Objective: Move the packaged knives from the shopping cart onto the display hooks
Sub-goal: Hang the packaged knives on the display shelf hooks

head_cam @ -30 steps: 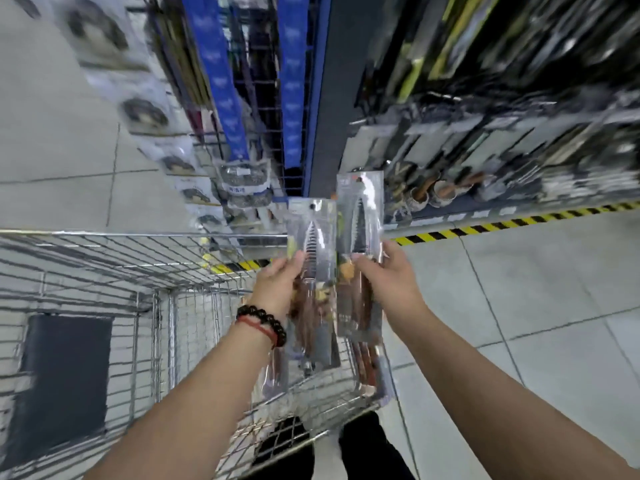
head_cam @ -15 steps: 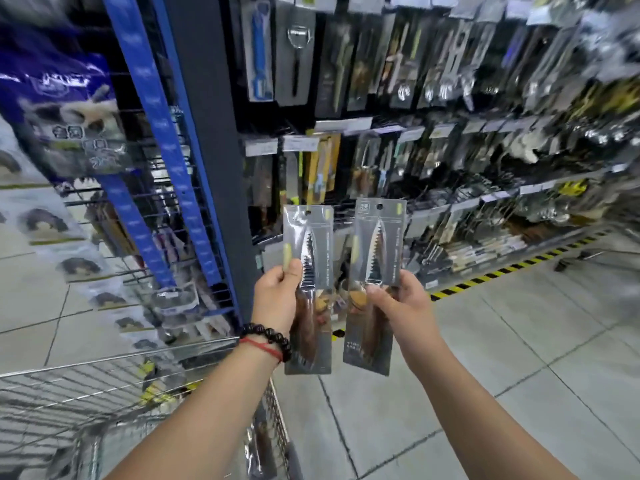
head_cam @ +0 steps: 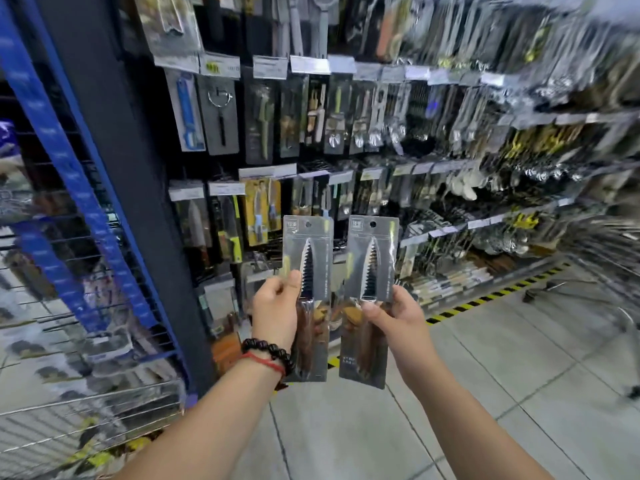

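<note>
Two packaged knives stand upright side by side in front of the display. My left hand (head_cam: pixel 275 308), with a bead bracelet at the wrist, grips the left packaged knife (head_cam: pixel 308 258) by its left edge. My right hand (head_cam: pixel 394 315) pinches the right packaged knife (head_cam: pixel 372 258) near the handle. Each pack is grey with a serrated blade, a brown wooden handle and a hang hole at the top. The display hooks (head_cam: pixel 270 174) carry rows of hanging kitchen tools just beyond the packs. The shopping cart (head_cam: pixel 69 420) shows only its wire rim at the lower left.
A dark upright post (head_cam: pixel 114 168) and a blue wire rack (head_cam: pixel 69 202) stand to the left of the display. Yellow-black tape (head_cam: pixel 485 297) runs along the floor under the shelves. Another wire cart (head_cam: pixel 609 258) is at the right. Grey floor tiles lie below.
Both hands lifted the two knife packs out of the cart and up to the display. My view swung from the cart basket to the hanging rows.
</note>
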Demonstrator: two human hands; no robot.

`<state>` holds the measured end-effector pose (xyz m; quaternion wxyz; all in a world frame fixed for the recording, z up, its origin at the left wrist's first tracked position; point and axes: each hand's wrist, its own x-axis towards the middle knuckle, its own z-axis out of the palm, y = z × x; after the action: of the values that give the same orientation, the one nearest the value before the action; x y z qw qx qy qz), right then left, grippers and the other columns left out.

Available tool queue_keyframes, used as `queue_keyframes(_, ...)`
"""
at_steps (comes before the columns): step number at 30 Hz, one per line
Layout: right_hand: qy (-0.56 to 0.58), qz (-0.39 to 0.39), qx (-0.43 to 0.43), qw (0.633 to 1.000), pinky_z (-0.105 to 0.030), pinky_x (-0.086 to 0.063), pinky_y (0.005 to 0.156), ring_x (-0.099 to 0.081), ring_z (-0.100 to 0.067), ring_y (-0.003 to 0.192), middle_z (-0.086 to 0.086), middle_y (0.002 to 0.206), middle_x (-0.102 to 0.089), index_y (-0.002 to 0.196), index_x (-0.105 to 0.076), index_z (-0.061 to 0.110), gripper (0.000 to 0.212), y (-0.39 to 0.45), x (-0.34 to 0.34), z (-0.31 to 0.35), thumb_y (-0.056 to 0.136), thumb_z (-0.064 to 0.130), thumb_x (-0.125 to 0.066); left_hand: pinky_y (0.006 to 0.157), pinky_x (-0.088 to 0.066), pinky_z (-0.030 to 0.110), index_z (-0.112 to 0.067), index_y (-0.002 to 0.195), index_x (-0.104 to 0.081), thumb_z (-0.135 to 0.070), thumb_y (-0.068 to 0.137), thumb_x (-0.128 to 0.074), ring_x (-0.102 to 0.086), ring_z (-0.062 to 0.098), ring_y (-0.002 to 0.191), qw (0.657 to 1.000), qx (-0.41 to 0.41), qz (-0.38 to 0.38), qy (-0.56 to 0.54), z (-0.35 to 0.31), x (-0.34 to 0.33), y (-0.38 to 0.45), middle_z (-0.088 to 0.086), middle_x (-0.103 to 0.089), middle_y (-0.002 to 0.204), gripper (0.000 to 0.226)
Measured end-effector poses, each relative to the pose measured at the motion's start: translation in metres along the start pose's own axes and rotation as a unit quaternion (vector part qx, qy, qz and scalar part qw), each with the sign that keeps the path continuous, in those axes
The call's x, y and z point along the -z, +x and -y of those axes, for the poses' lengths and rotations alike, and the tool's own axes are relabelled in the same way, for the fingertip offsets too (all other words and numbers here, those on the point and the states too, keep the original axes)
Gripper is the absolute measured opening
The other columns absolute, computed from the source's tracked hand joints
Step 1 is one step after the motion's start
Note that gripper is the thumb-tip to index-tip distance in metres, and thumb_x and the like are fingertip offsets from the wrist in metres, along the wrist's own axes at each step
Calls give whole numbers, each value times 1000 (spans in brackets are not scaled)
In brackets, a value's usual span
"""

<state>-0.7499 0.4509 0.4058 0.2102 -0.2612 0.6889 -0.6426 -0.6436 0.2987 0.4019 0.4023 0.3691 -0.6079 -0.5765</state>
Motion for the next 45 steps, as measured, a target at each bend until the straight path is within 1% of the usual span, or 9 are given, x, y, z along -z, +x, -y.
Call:
queue_keyframes(6,24,11,-20,999,-48,-53,96,-68,-17,103,2,109,-72,113,-62,28,28,41,14,-11,89,15,-68,63,-30,32,-22,59,-44,-42,94,-55,-35,15,59,1000,-3,-16,-1,3,-26,25,-4,-34,58,42)
queue_keyframes(18,-12,60,-77,995,-41,-53,95,-67,-18,100,-1,111,-69,115,-54,22,28,199,9,-47,92,9,-63,63,-33,30,-9,71,-52,-36,97,-51,-42,17,66,997,47,-52,-11,62,-88,149,4,-43,69,37)
queue_keyframes(21,-34,81,-93,992,-38,-47,102,-61,-15,106,1,125,-62,124,-52,20,36,247,7,-54,92,10,-65,68,-34,30,-1,77,-52,-34,98,-50,-44,17,72,995,77,-59,-37,81,-106,189,7,-44,74,39)
queue_keyframes(24,-29,90,-93,991,-26,-36,95,-44,-9,104,6,117,-46,144,-37,12,57,291,4,-59,93,10,-64,71,-40,29,-16,79,-60,-34,98,-51,-52,14,73,992,98,-61,-43,91,-121,220,-1,-57,78,28)
queue_keyframes(27,-32,104,-112,988,-26,-35,96,-42,-8,109,0,131,-42,149,-30,9,65,325,-4,-70,93,9,-64,68,-38,22,-29,75,-54,-32,98,-50,-51,8,74,991,101,-71,-45,91,-128,242,-8,-55,78,24)
queue_keyframes(33,-45,122,-160,979,-32,-44,92,-56,-14,93,-3,109,-57,123,-47,11,37,376,-28,-88,91,9,-66,67,-39,21,-20,83,-60,-29,99,-49,-56,13,84,992,99,-82,-5,91,-131,274,-4,-61,85,21)
queue_keyframes(38,-77,141,-171,972,-38,-51,90,-62,-24,98,-11,111,-64,113,-53,13,27,421,-51,-109,90,9,-66,93,-41,30,1,114,-62,-27,99,-50,-57,26,114,987,128,-99,-25,106,-137,294,14,-65,115,34)
queue_keyframes(41,-72,164,-176,968,-50,-46,103,-59,-27,114,-9,126,-59,131,-48,17,46,449,-65,-120,89,13,-66,79,-41,26,-2,99,-65,-23,99,-51,-59,20,97,985,135,-101,-23,112,-140,305,5,-65,91,26)
queue_keyframes(45,-52,197,-168,965,-41,-48,99,-61,-20,108,-5,125,-60,138,-43,21,53,481,-77,-127,90,11,-65,68,-33,30,2,83,-59,-23,99,-51,-45,17,77,983,134,-122,6,120,-142,322,5,-47,78,30)
